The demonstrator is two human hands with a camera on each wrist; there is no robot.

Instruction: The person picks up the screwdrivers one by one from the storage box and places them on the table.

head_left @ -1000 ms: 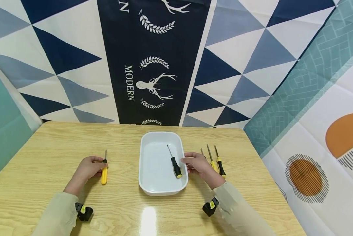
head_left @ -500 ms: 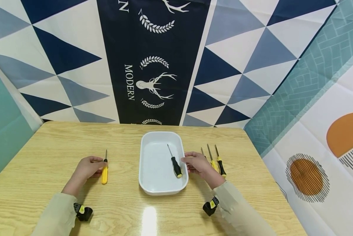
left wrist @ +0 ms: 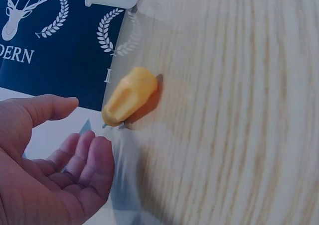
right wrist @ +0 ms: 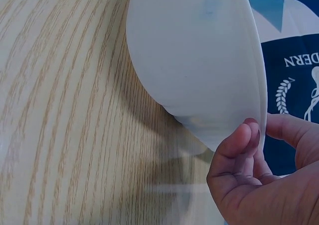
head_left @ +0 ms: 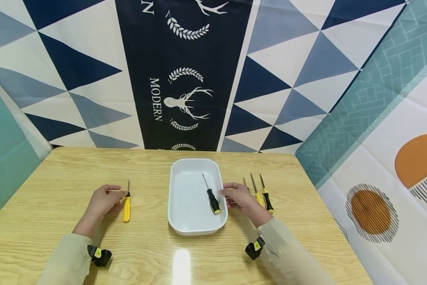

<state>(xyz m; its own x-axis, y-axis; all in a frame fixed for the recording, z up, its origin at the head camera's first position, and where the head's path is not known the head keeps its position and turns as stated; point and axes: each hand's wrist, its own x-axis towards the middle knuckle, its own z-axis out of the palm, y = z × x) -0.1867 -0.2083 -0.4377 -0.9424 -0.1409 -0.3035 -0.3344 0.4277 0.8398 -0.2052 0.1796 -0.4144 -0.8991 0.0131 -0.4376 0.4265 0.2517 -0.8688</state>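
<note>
A screwdriver with a yellow handle (head_left: 126,209) lies on the table, tip pointing away. Just left of it is my left hand (head_left: 105,201); in the left wrist view a gap separates the loosely bent fingers (left wrist: 99,158) from the yellow handle (left wrist: 132,93). The white plastic tray (head_left: 186,202) stands mid-table, and inside it on the right rests a black screwdriver with a yellow end (head_left: 213,201). My right hand (head_left: 239,198) pinches the tray's right rim between thumb and fingers, seen close up in the right wrist view, where the tray's outer wall (right wrist: 194,51) fills the middle.
To the right of my right hand lie three more screwdrivers: a yellow-and-black one (head_left: 267,200), a yellow one (head_left: 258,196) and one mostly hidden behind the hand (head_left: 244,182). A patterned cloth wall (head_left: 185,99) rises behind the table's back edge.
My left hand has let go of the yellow screwdriver and shifted slightly left and away from me. The screwdriver stays on the table. My right hand and the tray have not visibly moved.
</note>
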